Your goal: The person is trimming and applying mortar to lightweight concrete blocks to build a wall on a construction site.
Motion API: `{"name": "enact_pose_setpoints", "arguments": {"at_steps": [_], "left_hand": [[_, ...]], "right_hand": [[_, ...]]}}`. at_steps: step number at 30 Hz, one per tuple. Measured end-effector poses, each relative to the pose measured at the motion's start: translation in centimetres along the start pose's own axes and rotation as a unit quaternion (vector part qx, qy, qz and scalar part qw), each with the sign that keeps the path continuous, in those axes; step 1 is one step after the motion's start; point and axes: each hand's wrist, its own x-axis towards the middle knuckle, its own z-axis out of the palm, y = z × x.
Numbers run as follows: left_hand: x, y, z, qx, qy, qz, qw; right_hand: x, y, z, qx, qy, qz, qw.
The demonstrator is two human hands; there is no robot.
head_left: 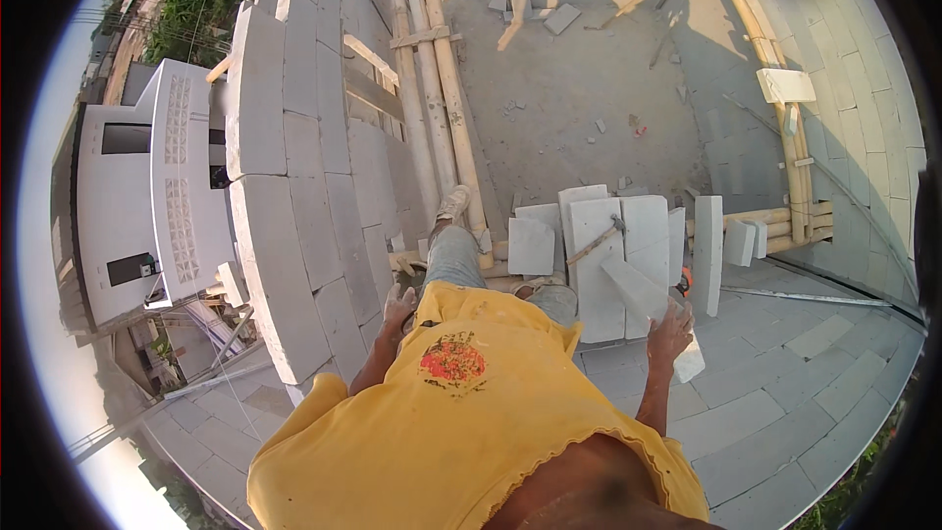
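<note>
Right hand part-spread, grip unclear, wedge-shaped block beside it at eleven o'clock, hammer beyond on stacked blocks, left hand loosely curled, hold unclear, block wall at nine o'clock

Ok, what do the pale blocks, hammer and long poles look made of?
Pale blocks: probably lightweight concrete, matte, from their chalky, crisp-edged faces. Hammer: likely a wooden handle, dull, being brown; dark head, perhaps metal. Long poles: bamboo or timber, smoothish, being round and tan.

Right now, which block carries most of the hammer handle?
The left tall block, of two partly covered by the slanted piece; the handle crosses mainly its face.
</note>
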Motion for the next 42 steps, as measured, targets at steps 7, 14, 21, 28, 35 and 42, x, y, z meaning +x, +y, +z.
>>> {"name": "enact_pose_setpoints", "arguments": {"at_steps": [7,14,21,28,35,42], "left_hand": [[1.6,3.7,-20.0,0.203,0.49,0.127,0.838],[4.4,1.8,-34.4,0.161,0.461,-0.01,0.873],[7.5,-3.7,-32.1,0.1,0.354,0.026,0.93],[7.4,-4.4,-31.1,0.11,0.338,-0.045,0.934],[5.9,-2.1,-32.6,0.097,0.348,-0.044,0.931],[5.7,-1.1,-32.8,0.043,0.278,-0.1,0.955]], "right_hand": [[0.6,0.5,0.4,0.027,-0.01,0.036,0.999],[2.7,-5.6,-0.1,-0.099,0.04,0.096,0.99],[8.8,-27.8,-4.2,0.197,-0.037,-0.137,0.97],[8.7,-42.1,-5.7,0.18,-0.183,-0.246,0.935],[17.5,-49.9,-6.8,0.104,-0.365,-0.311,0.871],[21.5,-70.6,-11.5,0.103,-0.573,-0.373,0.723]]}}
